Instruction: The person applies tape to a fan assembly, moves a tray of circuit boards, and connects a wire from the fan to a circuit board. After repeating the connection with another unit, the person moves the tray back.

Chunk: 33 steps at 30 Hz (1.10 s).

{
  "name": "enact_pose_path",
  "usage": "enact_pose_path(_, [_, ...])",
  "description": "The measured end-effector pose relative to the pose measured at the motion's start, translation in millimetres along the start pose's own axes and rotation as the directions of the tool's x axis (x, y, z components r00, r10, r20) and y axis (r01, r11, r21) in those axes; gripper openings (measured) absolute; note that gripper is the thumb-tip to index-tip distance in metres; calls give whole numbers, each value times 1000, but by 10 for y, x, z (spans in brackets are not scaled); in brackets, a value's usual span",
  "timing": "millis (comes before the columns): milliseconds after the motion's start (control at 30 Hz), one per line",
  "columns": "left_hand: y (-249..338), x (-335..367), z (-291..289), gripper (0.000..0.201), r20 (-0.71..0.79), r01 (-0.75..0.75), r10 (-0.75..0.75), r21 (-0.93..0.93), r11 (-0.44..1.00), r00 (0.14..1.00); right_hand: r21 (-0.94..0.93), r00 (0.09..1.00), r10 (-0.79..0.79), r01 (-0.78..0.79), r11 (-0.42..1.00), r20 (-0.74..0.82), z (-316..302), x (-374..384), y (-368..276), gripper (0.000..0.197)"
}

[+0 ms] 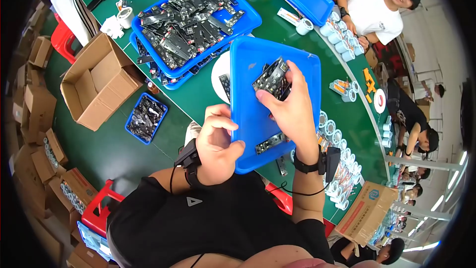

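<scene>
My left hand (pixel 216 144) grips the left edge of a blue plastic tray (pixel 250 119), thumb over the rim. The tray is held up in front of me, over the table's near edge. Inside it, my right hand (pixel 296 101) pinches a small bunch of black circuit boards (pixel 270 80) between thumb and fingers. One more board (pixel 270 143) lies loose near the tray's lower end. Behind the held tray, at its left, a white round piece (pixel 221 67) partly shows. Just beyond sits a larger blue tray (pixel 252 17) heaped with black circuit boards (pixel 191 27).
A cardboard box (pixel 99 87) stands open at the left, above a small blue bin (pixel 145 119) of dark parts on the floor. Light-blue cylindrical housings (pixel 342 168) crowd the table's right side. Across the table sits a person in a white shirt (pixel 375 7).
</scene>
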<state>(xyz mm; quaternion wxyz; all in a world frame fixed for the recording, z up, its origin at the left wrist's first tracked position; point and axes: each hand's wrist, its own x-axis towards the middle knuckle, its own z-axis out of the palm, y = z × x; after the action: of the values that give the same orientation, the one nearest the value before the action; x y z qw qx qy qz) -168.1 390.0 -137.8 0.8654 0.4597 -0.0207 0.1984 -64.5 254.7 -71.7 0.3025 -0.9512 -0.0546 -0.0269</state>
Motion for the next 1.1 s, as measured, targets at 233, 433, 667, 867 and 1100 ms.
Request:
enact_pose_path(233, [-149,184,-190,54,4,126,-127,-176,976,992,123,998,70,-69,990,-5,-89,-12,342,86])
enact_pose_path(433, [-195,260,-254,55,44,138,-132,-177,975,990,17,1000,-31,31,999,-5,-239,-152,478,78])
enact_pose_path(667, [-172,492,-211,52,75,331,-323,-291,898,943,48,997,20,-24,999,68,-459,-275,723,67])
enact_pose_path(867, [-79,531,-151,49,35,398,-406,-289,870,913,19,948,-51,48,999,314,-603,-277,869,70])
enact_pose_path(1100, [0,484,-174,48,-93,273,-304,-247,930,948,-379,968,-135,46,924,-213,-497,-799,682,78])
